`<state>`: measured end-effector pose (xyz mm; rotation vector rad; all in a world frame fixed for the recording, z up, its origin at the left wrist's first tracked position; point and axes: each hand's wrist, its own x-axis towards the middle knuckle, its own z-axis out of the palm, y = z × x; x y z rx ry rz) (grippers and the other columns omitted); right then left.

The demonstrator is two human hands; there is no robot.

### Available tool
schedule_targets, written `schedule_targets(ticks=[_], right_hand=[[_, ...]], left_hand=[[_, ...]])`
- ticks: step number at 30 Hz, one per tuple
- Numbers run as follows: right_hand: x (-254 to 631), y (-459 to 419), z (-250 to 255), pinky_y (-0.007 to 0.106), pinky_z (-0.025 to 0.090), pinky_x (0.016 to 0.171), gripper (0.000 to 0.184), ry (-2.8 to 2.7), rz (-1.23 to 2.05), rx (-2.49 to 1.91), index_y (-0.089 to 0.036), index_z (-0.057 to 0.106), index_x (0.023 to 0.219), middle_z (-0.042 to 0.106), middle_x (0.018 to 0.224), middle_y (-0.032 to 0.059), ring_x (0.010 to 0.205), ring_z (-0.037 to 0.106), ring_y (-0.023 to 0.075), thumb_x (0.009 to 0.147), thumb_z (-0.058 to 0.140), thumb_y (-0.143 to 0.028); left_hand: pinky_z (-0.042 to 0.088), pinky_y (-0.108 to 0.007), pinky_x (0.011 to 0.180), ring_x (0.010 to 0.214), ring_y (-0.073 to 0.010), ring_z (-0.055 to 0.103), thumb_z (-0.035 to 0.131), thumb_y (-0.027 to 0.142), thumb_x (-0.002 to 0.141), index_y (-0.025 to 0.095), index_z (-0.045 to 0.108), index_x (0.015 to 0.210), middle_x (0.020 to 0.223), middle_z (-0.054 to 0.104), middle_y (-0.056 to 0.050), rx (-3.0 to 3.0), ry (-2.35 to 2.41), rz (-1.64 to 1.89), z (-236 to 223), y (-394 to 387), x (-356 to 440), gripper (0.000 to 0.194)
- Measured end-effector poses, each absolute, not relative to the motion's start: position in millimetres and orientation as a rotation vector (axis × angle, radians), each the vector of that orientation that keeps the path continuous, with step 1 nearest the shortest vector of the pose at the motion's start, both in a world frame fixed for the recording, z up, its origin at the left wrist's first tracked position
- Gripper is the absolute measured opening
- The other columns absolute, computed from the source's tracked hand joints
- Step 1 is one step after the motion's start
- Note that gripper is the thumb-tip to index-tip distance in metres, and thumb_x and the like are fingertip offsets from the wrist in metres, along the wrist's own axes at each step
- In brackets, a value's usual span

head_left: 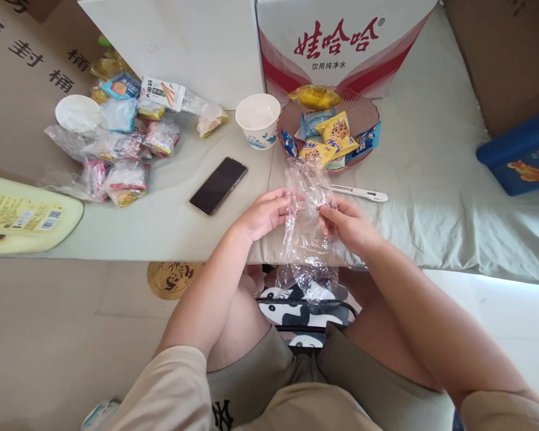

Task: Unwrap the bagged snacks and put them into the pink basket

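Note:
A clear plastic bag (311,239) hangs between my hands over the front edge of the cloth-covered table. My left hand (269,212) has its fingers against the bag's left side, partly seen through the film. On the other side, my right hand (347,224) pinches the film between thumb and finger. The bag looks crumpled, with its lower end hanging down over my lap. Just behind it stands a pinkish glass bowl (372,120) with several snack packets (336,131). A white utility knife (359,192) lies beside my right hand.
A paper cup (258,120) and a phone (218,185) are on the table left of the bowl. Bagged snacks (125,143) pile up at the left near a yellow bottle (27,215). A white-and-red carton (341,48) stands behind; a blue container (520,152) is at right.

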<state>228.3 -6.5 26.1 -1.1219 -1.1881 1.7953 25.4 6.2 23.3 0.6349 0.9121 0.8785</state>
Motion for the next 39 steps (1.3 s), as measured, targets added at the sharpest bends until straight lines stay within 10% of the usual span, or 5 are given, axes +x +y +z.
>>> schedule_targets(ticks=[8, 39], right_hand=[[226.6, -7.7, 25.3, 0.024, 0.032, 0.042, 0.041, -1.237, 1.796, -1.161, -0.023, 0.053, 0.071, 0.056, 0.056, -0.0044, 0.044, 0.046, 0.0085, 0.073, 0.075, -0.057], [222.7, -7.0, 23.9, 0.024, 0.028, 0.043, 0.038, -1.264, 1.792, -1.206, -0.021, 0.053, 0.076, 0.054, 0.054, -0.0057, 0.044, 0.043, 0.0075, 0.075, 0.072, -0.054]], left_hand=[[0.039, -0.02, 0.046, 0.049, -0.0065, 0.052, 0.085, 0.034, 0.07, 0.018, 0.062, 0.084, 0.066, 0.06, 0.003, 0.705, 0.989, 1.025, 18.8, 10.9, 28.2, 0.031], [0.048, -0.024, 0.054, 0.057, -0.0113, 0.06, 0.074, 0.044, 0.08, 0.017, 0.059, 0.079, 0.065, 0.061, 0.0, 0.685, 1.051, 1.133, 13.9, 17.0, 25.3, 0.031]])
